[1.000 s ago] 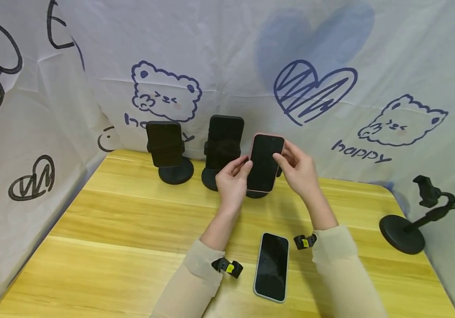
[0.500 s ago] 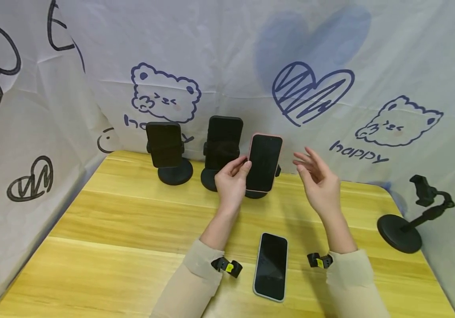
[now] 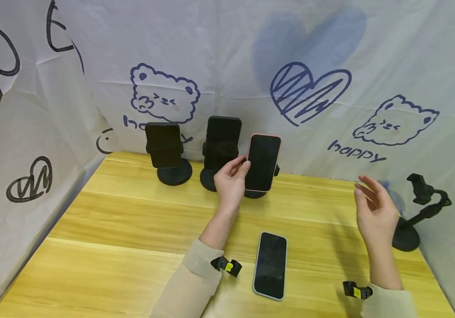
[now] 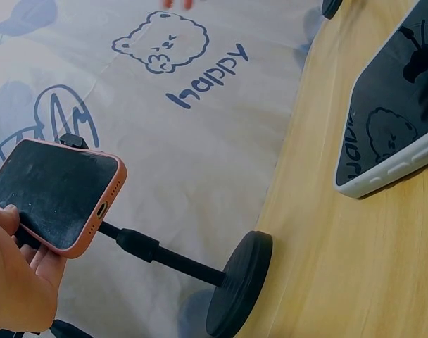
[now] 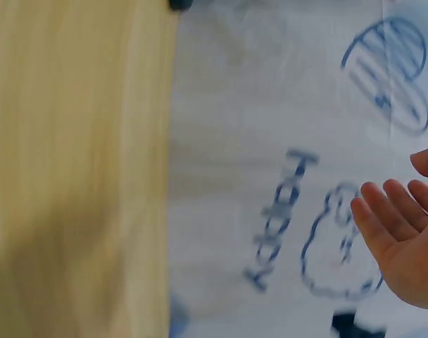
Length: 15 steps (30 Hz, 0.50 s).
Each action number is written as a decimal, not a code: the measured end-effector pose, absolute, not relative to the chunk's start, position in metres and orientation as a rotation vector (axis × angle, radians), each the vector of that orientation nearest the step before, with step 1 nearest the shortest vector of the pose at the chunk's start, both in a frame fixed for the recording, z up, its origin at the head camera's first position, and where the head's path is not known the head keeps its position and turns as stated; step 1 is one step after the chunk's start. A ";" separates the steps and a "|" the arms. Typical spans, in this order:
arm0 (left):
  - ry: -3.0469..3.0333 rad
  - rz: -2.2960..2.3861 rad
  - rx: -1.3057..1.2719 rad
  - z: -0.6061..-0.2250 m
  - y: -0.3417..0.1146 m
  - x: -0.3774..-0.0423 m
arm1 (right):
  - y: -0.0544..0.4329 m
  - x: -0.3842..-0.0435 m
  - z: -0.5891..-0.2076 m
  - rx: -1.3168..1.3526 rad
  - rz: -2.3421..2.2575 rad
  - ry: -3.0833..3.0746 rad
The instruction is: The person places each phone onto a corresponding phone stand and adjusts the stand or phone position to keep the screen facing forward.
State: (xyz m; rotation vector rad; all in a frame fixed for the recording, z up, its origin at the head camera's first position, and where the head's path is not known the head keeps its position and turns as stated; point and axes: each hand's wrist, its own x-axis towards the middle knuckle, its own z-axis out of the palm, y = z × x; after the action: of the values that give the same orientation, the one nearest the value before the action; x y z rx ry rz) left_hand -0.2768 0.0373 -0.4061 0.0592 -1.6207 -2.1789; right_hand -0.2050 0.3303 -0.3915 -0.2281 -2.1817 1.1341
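A phone in a pink case (image 3: pixel 264 162) stands upright in the clamp of a black phone stand (image 4: pixel 238 285), its round base on the table. My left hand (image 3: pixel 230 183) grips the phone's left edge, thumb at the front and fingers behind; the left wrist view shows the thumb (image 4: pixel 8 220) on the edge. My right hand (image 3: pixel 377 216) is in the air at the right, fingers loosely bent and holding nothing, just in front of another black phone stand (image 3: pixel 430 205) whose clamp has no phone. A phone in a pale case (image 3: pixel 270 266) lies face up between my forearms.
Two more stands hold dark phones, a left phone (image 3: pixel 163 145) and a middle phone (image 3: pixel 222 142), in a row along the back. A white cloth (image 3: pixel 219 53) with drawings hangs behind and beside the wooden table (image 3: pixel 124 247).
My right hand has let go of the pink-cased phone's right edge and moved right and toward me, near the far-right stand. My left hand has kept its hold.
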 end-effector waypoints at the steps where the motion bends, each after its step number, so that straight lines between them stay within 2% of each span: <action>1: -1.617 -2.180 0.057 -0.406 0.037 -0.277 | 0.337 -0.203 -0.394 -0.297 1.127 -2.192; 6: -1.613 -2.182 0.057 -0.406 0.036 -0.277 | 0.373 -0.192 -0.403 -0.628 1.112 -2.185; 15: -1.626 -2.194 0.058 -0.407 0.037 -0.276 | 0.440 -0.182 -0.421 -0.999 1.139 -2.145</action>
State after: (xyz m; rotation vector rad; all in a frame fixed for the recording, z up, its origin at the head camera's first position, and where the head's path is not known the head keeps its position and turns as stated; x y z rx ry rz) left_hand -0.2763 0.0366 -0.4070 0.0577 -1.6255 -2.1942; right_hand -0.1824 0.4402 -0.4208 -0.9991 -2.1446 1.1389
